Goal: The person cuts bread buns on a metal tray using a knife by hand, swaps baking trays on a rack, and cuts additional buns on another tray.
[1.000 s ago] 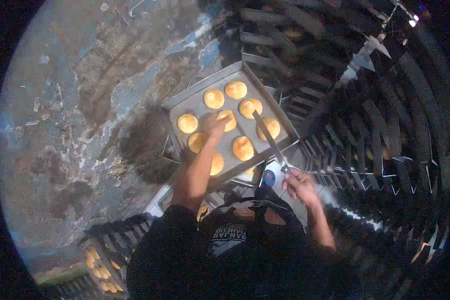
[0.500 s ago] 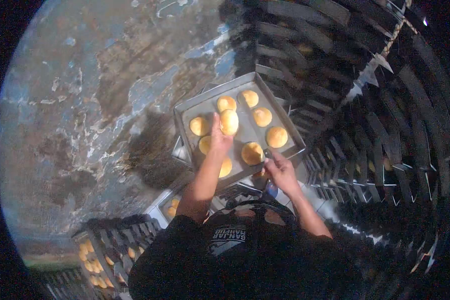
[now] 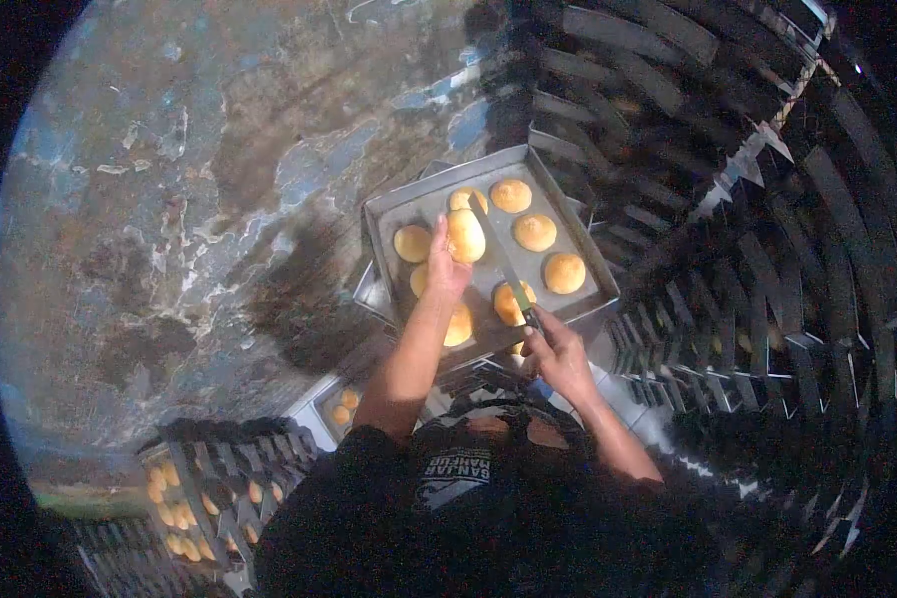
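Note:
My left hand (image 3: 448,271) is closed around a golden bun (image 3: 465,236), holding it above the baking tray (image 3: 580,309). In my right hand (image 3: 560,361) is a knife (image 3: 509,271), gripped by its dark handle. Its long blade slants up and left, the tip close to the right side of the held bun; whether they touch I cannot tell. Several more round buns lie on the tray, among them one at the right (image 3: 565,273) and one at the left (image 3: 413,243). My left hand and forearm partly cover the buns on the near left.
Stacked dark trays (image 3: 688,339) rise along the right side. At the lower left, a rack (image 3: 209,498) bears several buns, and a smaller tray with buns (image 3: 344,407) sits by my left elbow. A stained, peeling wall or floor surface (image 3: 239,199) fills the left.
The knife blade has swung into plain view, now pointing up and left beside the held bun. My left hand still holds the bun; the whole view has shifted slightly.

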